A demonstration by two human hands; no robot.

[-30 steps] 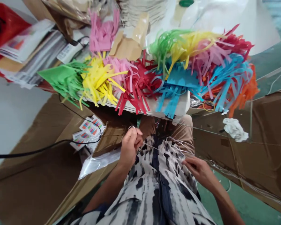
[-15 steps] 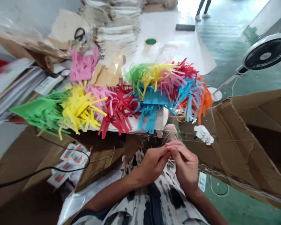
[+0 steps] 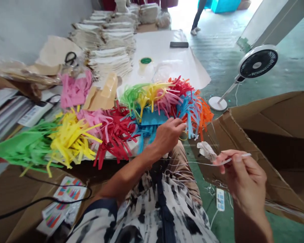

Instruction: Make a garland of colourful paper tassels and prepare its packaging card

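My left hand [image 3: 168, 135] reaches forward to the near edge of the pile of coloured paper fringes [image 3: 152, 101], fingers curled by the blue fringe [image 3: 154, 118] and a yellow rubber band [image 3: 184, 136]; what it pinches I cannot make out. My right hand [image 3: 239, 172] is raised to the right, pinching a thin white needle-like stick [image 3: 239, 157] with a clear thread [image 3: 192, 163] trailing back toward my lap. Green, yellow, pink and red fringes [image 3: 73, 135] lie spread to the left.
An open cardboard box [image 3: 273, 135] stands at the right with a crumpled white paper [image 3: 206, 150] on its flap. A white fan [image 3: 255, 64] stands on the green floor. Stacked cloth bags [image 3: 111, 44], tape roll [image 3: 145, 62], scissors [image 3: 70, 58] lie behind. Another person's legs [image 3: 198, 17] show far back.
My hands were together over my lap; now the left has reached forward to the fringes and the right has pulled out to the right with the stick and thread. The view tilted up.
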